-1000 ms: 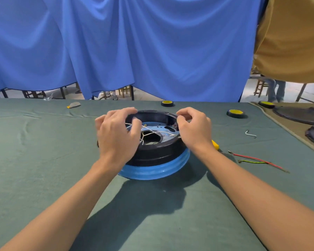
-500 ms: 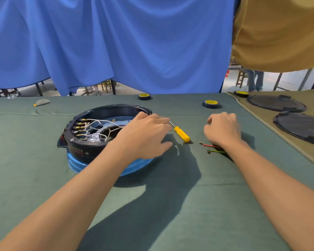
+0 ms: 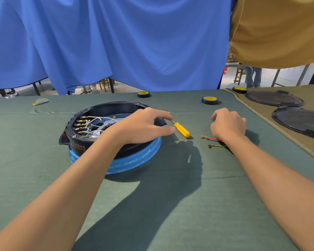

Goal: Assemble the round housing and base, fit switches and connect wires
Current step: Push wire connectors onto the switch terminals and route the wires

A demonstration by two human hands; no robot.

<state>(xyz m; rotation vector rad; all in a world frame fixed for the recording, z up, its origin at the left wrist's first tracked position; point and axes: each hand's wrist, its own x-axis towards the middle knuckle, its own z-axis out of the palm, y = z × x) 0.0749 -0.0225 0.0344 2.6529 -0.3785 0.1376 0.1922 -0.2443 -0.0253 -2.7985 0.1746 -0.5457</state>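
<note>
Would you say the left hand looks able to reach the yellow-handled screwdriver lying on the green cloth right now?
Probably yes. The left hand is at the rim of the black round housing, its thumb close beside the yellow-handled screwdriver, and nothing lies between them.

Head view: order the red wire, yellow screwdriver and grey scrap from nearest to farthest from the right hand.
1. Red wire, just beside the right hand.
2. Yellow screwdriver, to its left.
3. Grey scrap, far left, at the back.

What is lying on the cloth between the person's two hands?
A yellow-handled screwdriver, seen in the head view, lies between the left hand and right hand.
</note>
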